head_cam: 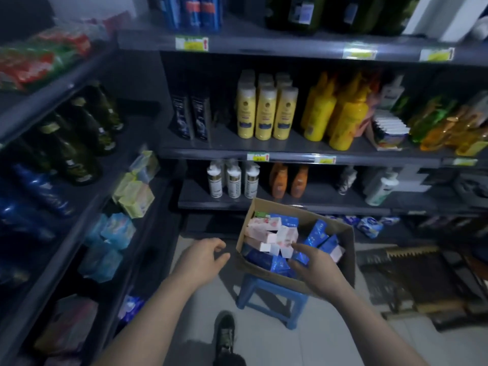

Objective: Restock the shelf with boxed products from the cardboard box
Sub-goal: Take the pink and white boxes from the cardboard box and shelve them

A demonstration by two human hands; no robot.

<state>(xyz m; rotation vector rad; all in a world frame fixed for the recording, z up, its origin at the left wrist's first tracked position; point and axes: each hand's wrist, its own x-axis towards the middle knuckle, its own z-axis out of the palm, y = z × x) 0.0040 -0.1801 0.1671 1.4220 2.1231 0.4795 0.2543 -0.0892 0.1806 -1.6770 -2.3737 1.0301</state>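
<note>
The cardboard box (340, 249) sits on a small blue plastic stool (264, 289) on the floor, near the low shelf (290, 204), and it overhangs the seat. If I lean on its near wall, I think it could tip and spill. My left hand (203, 257) hovers just left of it, fingers loosely curled, holding nothing. My right hand (314, 265) is down among the glossy blue cartons (315, 235), thumb apart from fingers; I can't tell whether it has one gripped. The matte pink cartons (269, 231) lie jumbled, so pulling one could drag others out
</note>
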